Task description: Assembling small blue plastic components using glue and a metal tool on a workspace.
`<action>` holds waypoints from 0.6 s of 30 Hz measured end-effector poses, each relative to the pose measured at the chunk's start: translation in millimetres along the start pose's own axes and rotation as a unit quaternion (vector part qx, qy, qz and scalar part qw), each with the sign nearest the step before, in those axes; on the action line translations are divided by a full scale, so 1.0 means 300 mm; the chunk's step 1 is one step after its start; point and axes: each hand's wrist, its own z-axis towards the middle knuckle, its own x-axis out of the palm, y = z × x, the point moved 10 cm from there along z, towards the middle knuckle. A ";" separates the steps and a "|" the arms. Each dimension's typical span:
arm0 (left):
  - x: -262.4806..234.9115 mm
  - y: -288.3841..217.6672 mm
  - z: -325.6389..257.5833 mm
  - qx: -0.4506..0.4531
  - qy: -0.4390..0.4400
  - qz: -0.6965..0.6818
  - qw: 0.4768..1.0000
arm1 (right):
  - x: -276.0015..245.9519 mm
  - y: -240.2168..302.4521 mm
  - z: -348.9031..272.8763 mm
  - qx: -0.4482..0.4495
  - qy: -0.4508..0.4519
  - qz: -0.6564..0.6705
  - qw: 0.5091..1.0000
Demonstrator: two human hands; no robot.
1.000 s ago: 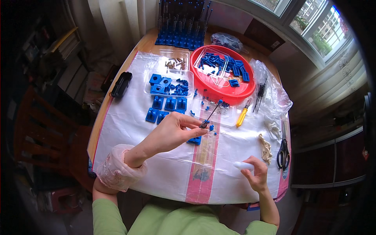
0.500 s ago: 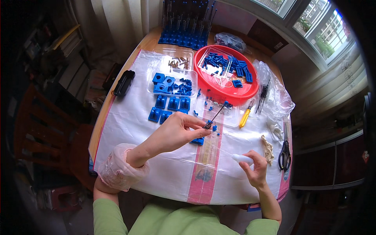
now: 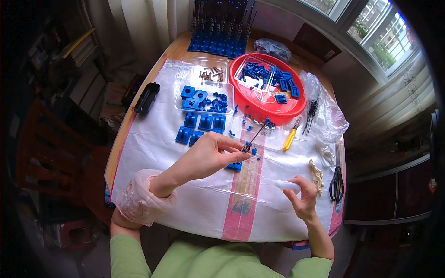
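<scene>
positions barely differ from half a second ago: left hand point(image 3: 207, 155) pinches dark rod point(image 3: 257, 133), slanting away rightward, blue tip point(image 3: 267, 120) farthest; right hand point(image 3: 304, 198) grips white bottle point(image 3: 287, 186), nozzle leftward.

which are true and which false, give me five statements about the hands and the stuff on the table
1. The left hand pinches a thin dark rod. True.
2. The right hand is empty. False: it holds a white bottle-like object.
3. The yellow-handled tool lies outside the red tray. True.
4. The brass-coloured pieces lie in the red tray. False: they lie in a clear container.
5. The black scissors lie to the right of the right hand. True.
</scene>
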 end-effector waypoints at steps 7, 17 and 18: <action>0.001 0.003 0.002 0.009 0.000 -0.006 1.000 | -0.001 -0.006 -0.001 0.001 -0.009 0.009 1.000; 0.001 -0.007 0.002 0.005 0.002 0.009 1.000 | -0.002 0.003 0.004 -0.010 -0.007 -0.001 1.000; 0.002 -0.006 0.003 0.005 0.002 0.009 1.000 | -0.004 0.006 0.002 -0.010 -0.007 -0.001 1.000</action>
